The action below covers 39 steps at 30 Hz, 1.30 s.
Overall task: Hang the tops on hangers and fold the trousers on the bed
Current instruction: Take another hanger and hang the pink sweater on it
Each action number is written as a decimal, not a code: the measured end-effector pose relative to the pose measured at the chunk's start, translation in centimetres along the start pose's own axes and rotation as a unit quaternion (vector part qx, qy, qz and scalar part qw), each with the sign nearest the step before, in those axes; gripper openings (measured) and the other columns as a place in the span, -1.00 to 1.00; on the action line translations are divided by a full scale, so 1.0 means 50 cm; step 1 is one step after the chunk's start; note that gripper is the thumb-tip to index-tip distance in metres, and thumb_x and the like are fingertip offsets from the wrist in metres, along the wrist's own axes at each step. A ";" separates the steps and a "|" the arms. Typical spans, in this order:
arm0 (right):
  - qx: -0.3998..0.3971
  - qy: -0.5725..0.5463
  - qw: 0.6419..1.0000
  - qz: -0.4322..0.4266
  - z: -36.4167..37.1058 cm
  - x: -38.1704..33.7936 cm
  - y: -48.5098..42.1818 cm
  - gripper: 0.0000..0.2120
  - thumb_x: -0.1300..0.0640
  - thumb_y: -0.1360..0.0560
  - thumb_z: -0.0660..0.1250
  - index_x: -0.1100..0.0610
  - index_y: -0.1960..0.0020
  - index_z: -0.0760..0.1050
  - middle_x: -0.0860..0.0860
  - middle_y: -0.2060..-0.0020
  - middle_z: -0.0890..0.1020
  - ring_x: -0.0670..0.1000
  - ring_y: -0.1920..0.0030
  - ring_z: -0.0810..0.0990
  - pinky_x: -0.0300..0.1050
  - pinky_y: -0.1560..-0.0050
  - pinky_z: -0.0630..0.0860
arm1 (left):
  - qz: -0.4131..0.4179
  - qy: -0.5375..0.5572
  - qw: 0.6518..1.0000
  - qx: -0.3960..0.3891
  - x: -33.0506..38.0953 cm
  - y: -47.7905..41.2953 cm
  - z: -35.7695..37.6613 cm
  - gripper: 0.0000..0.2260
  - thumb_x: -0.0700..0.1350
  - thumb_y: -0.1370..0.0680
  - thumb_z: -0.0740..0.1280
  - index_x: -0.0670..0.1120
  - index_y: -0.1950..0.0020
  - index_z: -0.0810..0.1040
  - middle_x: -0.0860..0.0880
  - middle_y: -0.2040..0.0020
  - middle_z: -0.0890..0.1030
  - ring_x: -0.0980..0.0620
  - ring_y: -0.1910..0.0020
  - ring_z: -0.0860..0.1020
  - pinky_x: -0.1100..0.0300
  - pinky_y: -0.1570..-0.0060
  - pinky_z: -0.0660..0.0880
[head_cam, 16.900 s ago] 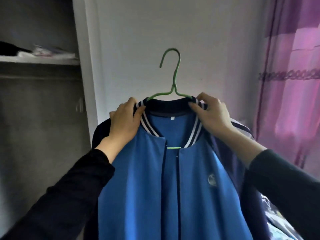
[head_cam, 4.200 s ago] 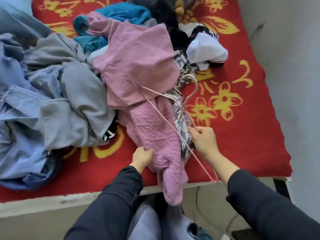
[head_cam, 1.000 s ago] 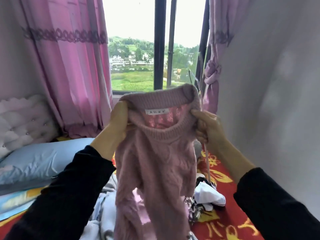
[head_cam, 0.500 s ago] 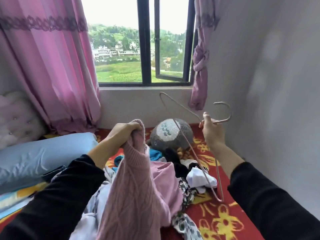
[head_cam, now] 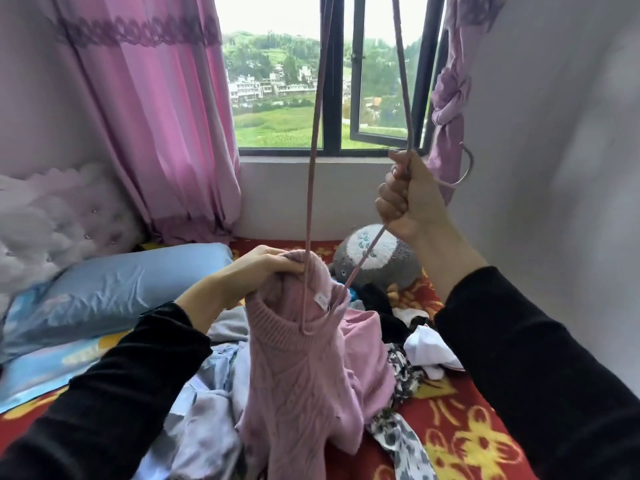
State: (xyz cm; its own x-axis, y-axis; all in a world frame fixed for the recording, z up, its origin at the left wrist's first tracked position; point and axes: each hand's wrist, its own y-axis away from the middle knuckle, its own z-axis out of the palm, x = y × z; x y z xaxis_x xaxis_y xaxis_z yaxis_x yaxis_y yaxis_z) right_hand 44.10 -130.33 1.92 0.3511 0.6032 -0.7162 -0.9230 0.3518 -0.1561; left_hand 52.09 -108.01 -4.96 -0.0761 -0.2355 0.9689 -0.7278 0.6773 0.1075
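Over at nine o'clock, a pale quilted headboard (head_cam: 52, 216) sits against the wall, with a blue pillow (head_cam: 131, 282) lying just in front of it on the bed (head_cam: 460, 441), whose red cover carries yellow flowers. Up at eleven o'clock hangs a pink curtain (head_cam: 156, 116), drawn beside the window (head_cam: 332, 81), one pane standing ajar onto green hills. Coming toward centre, the left hand (head_cam: 266, 268) is up above the bedding, fingers (head_cam: 291, 266) pinched closed on the back of the collar of the pink sweater (head_cam: 304, 382), holding the neck open while the body of it hangs down onto a heap of clothes (head_cam: 214, 410) at six o'clock. Right there, one corner of the pink hanger (head_cam: 313, 161) dips inside that neck opening; its two wires climb steeply toward twelve o'clock and run off the top edge. Behind the sweater, a grey plush toy (head_cam: 377, 258) rests near the wall. Moving to two o'clock, the right hand (head_cam: 412, 202) is raised, fist wrapped tight round the hanger near its neck, the hook curling out to the right of the knuckles. Further right, a white garment (head_cam: 429, 351) lies on the cover at four o'clock, and a tied-back curtain (head_cam: 450, 98) hangs at one o'clock, beside the plain wall.
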 end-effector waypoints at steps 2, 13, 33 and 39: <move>-0.025 -0.014 1.000 0.007 0.027 0.011 -0.004 -0.61 0.16 -0.47 0.30 0.05 0.52 0.41 -0.09 0.69 0.25 -0.14 0.67 0.09 -0.34 0.65 0.01 | -0.005 0.013 1.000 -0.026 0.006 0.011 -0.011 -0.85 -0.30 -0.49 0.32 -0.21 0.11 0.70 -0.18 0.16 0.68 -0.04 0.25 0.64 0.17 0.17 0.61; -0.111 -0.026 0.993 -0.016 0.077 -0.019 -0.029 -0.66 0.16 -0.39 0.33 0.04 0.54 0.41 -0.09 0.69 0.25 -0.13 0.67 0.11 -0.33 0.70 0.08 | 0.008 0.109 0.993 -0.037 0.009 0.052 -0.066 -0.79 -0.25 -0.33 0.40 -0.22 0.07 0.70 -0.20 0.15 0.69 -0.08 0.22 0.67 0.13 0.19 0.61; 0.146 0.477 0.862 -0.089 -0.093 0.172 0.025 -0.71 0.17 -0.44 0.35 0.41 0.30 0.57 0.22 0.42 0.55 -0.03 0.43 0.46 -0.21 0.37 0.37 | 0.065 0.166 0.956 0.232 0.032 0.067 -0.116 -0.76 -0.25 -0.45 0.23 -0.08 0.11 0.68 -0.08 0.23 0.65 0.01 0.29 0.62 0.18 0.24 0.54; 0.103 0.523 0.821 -0.204 -0.061 0.059 -0.012 -0.80 0.28 -0.40 0.38 0.35 0.37 0.54 0.02 0.36 0.55 -0.11 0.40 0.48 -0.32 0.40 0.38 | 0.007 0.255 0.917 0.307 0.041 0.067 -0.126 -0.89 -0.22 -0.46 0.26 -0.04 0.15 0.56 0.01 0.44 0.45 0.10 0.51 0.46 0.33 0.51 0.44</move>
State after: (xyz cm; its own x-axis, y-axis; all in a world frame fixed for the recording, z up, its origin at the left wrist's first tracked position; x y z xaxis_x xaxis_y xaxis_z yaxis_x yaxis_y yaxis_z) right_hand 45.21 -130.91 -2.18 0.1978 -0.5010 -0.8425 -0.6776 0.5512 -0.4869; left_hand 53.82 -101.82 -1.21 0.1270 0.2332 0.9641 -0.9876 0.1204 0.1010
